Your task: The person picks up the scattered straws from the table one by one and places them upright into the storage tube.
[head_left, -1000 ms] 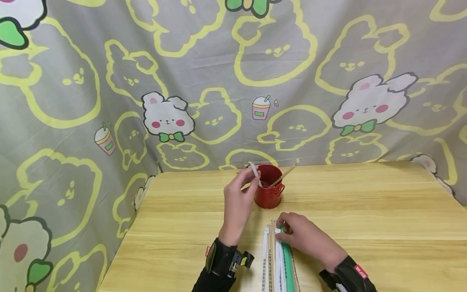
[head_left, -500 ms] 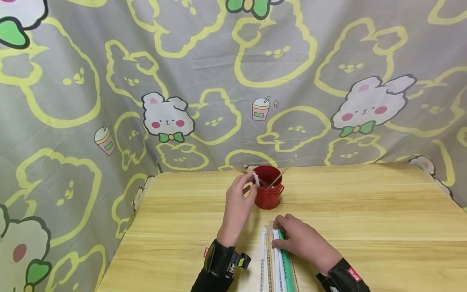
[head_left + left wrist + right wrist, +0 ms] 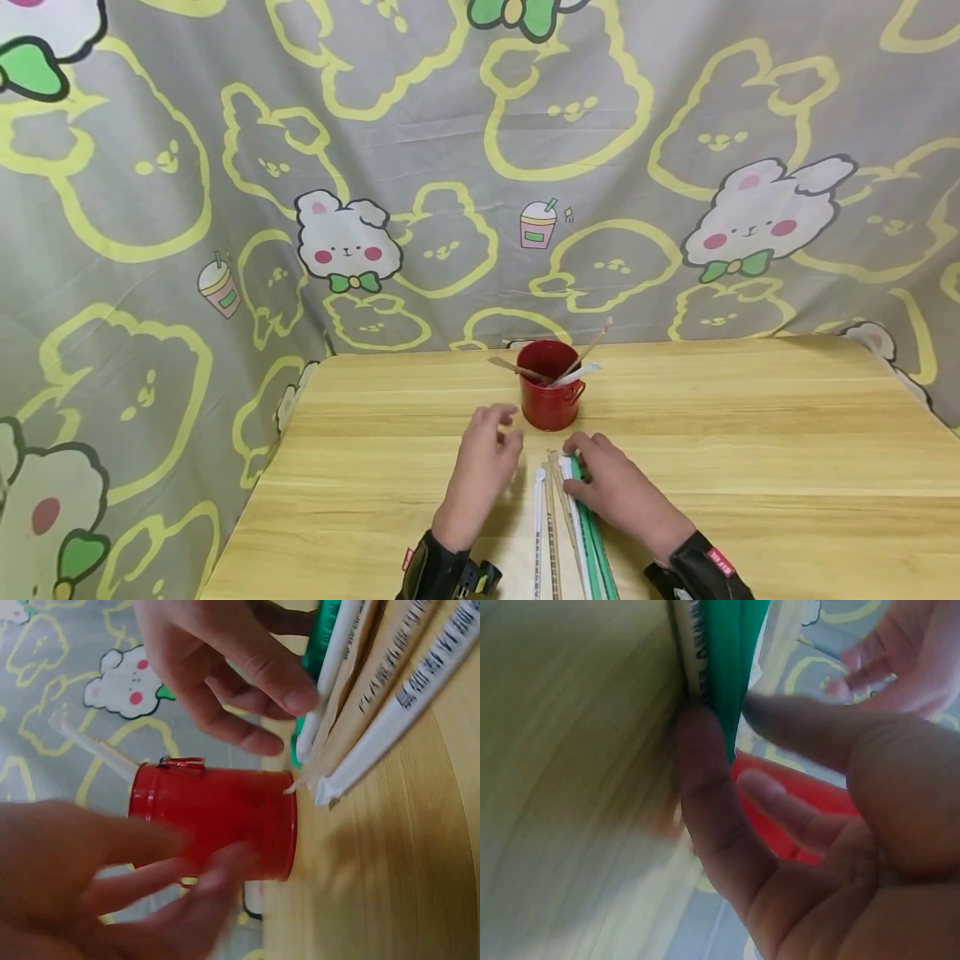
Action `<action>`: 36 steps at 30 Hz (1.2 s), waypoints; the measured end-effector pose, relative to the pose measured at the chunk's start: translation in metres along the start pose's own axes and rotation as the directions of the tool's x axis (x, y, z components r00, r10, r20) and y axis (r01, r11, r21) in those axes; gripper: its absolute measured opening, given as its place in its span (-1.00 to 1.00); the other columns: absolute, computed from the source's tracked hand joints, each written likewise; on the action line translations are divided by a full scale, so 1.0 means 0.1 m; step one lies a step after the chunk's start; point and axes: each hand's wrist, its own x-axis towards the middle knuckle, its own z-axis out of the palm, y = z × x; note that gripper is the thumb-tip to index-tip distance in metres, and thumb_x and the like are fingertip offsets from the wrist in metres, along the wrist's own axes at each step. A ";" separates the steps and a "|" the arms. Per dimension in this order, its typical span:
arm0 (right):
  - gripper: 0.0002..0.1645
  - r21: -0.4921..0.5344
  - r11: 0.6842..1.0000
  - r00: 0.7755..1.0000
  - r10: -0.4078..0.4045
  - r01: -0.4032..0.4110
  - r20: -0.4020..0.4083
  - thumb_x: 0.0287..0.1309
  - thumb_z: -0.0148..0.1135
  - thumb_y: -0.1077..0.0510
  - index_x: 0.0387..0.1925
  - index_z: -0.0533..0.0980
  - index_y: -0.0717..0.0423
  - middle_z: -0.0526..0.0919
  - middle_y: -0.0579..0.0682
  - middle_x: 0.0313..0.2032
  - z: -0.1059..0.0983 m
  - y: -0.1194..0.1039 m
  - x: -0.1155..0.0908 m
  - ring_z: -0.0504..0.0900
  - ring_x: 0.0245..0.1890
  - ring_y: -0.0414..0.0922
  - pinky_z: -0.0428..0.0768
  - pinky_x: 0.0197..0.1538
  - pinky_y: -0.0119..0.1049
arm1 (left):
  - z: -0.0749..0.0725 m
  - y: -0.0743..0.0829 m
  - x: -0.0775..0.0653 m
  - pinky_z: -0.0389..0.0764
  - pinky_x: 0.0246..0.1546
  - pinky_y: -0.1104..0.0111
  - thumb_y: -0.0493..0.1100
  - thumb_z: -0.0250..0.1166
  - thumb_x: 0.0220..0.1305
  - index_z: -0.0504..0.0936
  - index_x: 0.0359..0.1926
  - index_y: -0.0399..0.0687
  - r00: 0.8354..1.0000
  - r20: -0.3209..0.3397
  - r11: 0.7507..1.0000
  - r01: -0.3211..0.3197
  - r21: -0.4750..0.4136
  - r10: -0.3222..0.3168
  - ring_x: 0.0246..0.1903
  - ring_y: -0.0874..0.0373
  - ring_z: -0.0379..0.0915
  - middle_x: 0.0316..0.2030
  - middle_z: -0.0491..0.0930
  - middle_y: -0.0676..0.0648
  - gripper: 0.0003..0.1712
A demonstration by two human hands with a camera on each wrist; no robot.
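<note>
Several long paper-wrapped straws in white, brown and green lie side by side on the table, printed lettering along their wrappers. My right hand [image 3: 618, 496] is at their far ends, thumb and index finger pinching the green straw [image 3: 731, 667] from both sides. Just left of the row, my left hand [image 3: 483, 467] is raised with loosely bent fingers and holds nothing. A small red bucket [image 3: 550, 408] stands beyond both hands. Leaning out of it are a white straw [image 3: 585, 374] and two brown straws, one to the left [image 3: 510, 366] and one to the right [image 3: 596, 342].
The light wooden table [image 3: 750, 433] meets a grey patterned curtain [image 3: 450, 125] at the back and left. In the row, a white straw [image 3: 538, 517] lies leftmost, with a brown straw [image 3: 551, 525] beside it.
The white straw my left hand held is now in the bucket, leaning right. That hand has let go and drawn back toward me. My right hand has shifted slightly left along the row's ends.
</note>
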 end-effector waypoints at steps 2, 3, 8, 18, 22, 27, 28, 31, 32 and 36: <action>-0.60 0.001 1.000 1.000 0.027 -0.027 -0.006 0.27 0.53 0.20 0.05 0.54 0.16 0.47 0.05 -0.25 0.00 0.00 0.00 0.48 -0.32 -0.07 0.53 -0.26 -0.14 | 0.00 0.00 -0.05 0.59 -0.37 0.33 -0.32 0.32 0.47 0.60 0.20 -0.35 0.991 0.120 0.997 0.047 0.055 -0.053 -0.29 0.13 0.51 -0.16 0.55 -0.14 -0.65; -0.61 -0.001 0.999 0.999 0.042 -0.042 -0.003 0.29 0.52 0.19 0.04 0.54 0.17 0.47 0.05 -0.27 -0.01 0.00 0.00 0.47 -0.34 -0.07 0.52 -0.28 -0.15 | 0.01 0.00 -0.07 0.56 -0.39 0.32 -0.29 0.33 0.48 0.61 0.18 -0.35 0.982 0.172 0.995 0.066 0.080 -0.079 -0.33 0.15 0.48 -0.21 0.53 -0.09 -0.67; -0.61 -0.010 0.998 0.997 0.069 -0.069 0.031 0.29 0.52 0.19 0.03 0.53 0.19 0.48 0.01 -0.34 0.01 0.00 0.01 0.48 -0.36 -0.08 0.51 -0.30 -0.17 | 0.08 -0.02 -0.12 0.49 -0.35 0.28 -0.19 0.41 0.44 0.64 0.11 -0.31 0.943 0.299 0.978 0.089 0.191 -0.144 -0.37 0.13 0.41 -0.30 0.50 -0.06 -0.66; -0.56 0.093 0.995 0.999 0.046 -0.047 0.013 0.32 0.43 0.35 0.16 0.49 0.22 0.45 0.00 -0.46 0.01 0.00 0.00 0.43 -0.49 -0.11 0.36 -0.42 -0.29 | 0.14 -0.03 -0.17 0.47 -0.38 0.28 -0.19 0.56 0.27 0.60 0.00 -0.31 0.923 0.335 0.969 0.121 0.215 -0.190 -0.41 0.08 0.39 -0.28 0.45 -0.10 -0.59; -0.43 0.138 0.989 0.998 0.060 -0.057 -0.014 0.37 0.35 0.35 0.33 0.38 0.31 0.46 0.00 -0.42 -0.02 0.00 0.01 0.44 -0.51 -0.12 0.35 -0.47 -0.33 | 0.17 -0.02 -0.18 0.39 -0.53 0.34 -0.24 0.55 0.28 0.53 -0.18 -0.23 0.912 0.363 0.978 0.143 0.153 -0.190 -0.55 0.12 0.38 -0.41 0.42 -0.07 -0.67; -0.41 0.161 0.984 0.997 0.078 -0.074 -0.018 0.40 0.29 0.35 0.38 0.37 0.42 0.54 0.00 -0.34 -0.07 -0.02 0.04 0.50 -0.42 -0.12 0.43 -0.43 -0.32 | 0.22 0.01 -0.20 0.36 -0.50 0.35 -0.26 0.56 0.24 0.49 -0.21 -0.23 0.913 0.361 0.977 0.143 0.156 -0.191 -0.51 0.12 0.35 -0.44 0.42 -0.04 -0.65; -0.45 0.165 0.984 0.997 0.073 -0.069 -0.021 0.40 0.29 0.35 0.34 0.41 0.43 0.55 0.00 -0.33 -0.08 -0.03 0.04 0.50 -0.40 -0.12 0.44 -0.41 -0.32 | 0.22 0.02 -0.20 0.37 -0.48 0.34 -0.26 0.57 0.24 0.49 -0.20 -0.24 0.913 0.360 0.976 0.142 0.164 -0.193 -0.49 0.11 0.35 -0.43 0.43 -0.04 -0.64; -0.57 0.187 0.981 0.997 0.066 -0.060 -0.031 0.38 0.32 0.35 0.21 0.48 0.38 0.58 0.00 -0.31 -0.11 -0.04 0.04 0.52 -0.38 -0.12 0.48 -0.40 -0.31 | 0.23 0.04 -0.20 0.44 -0.40 0.29 -0.24 0.58 0.22 0.50 -0.12 -0.28 0.911 0.361 0.972 0.134 0.193 -0.197 -0.43 0.10 0.38 -0.41 0.47 -0.04 -0.59; -0.60 0.198 0.979 0.997 0.065 -0.057 -0.034 0.39 0.31 0.34 0.19 0.48 0.36 0.58 0.00 -0.31 -0.12 -0.04 0.03 0.52 -0.39 -0.12 0.49 -0.41 -0.31 | 0.24 0.03 -0.20 0.47 -0.39 0.27 -0.24 0.58 0.22 0.50 -0.10 -0.29 0.912 0.361 0.971 0.126 0.203 -0.194 -0.42 0.09 0.40 -0.40 0.48 -0.05 -0.58; -0.59 0.282 0.956 0.996 0.087 -0.077 -0.023 0.44 0.25 0.33 0.23 0.39 0.30 0.57 0.04 -0.28 -0.13 -0.04 0.02 0.57 -0.43 -0.09 0.52 -0.45 -0.29 | 0.30 -0.08 -0.19 0.50 -0.42 0.23 -0.27 0.54 0.23 0.49 -0.05 -0.28 0.925 0.344 0.967 0.078 0.243 -0.161 -0.46 0.10 0.42 -0.41 0.50 -0.05 -0.58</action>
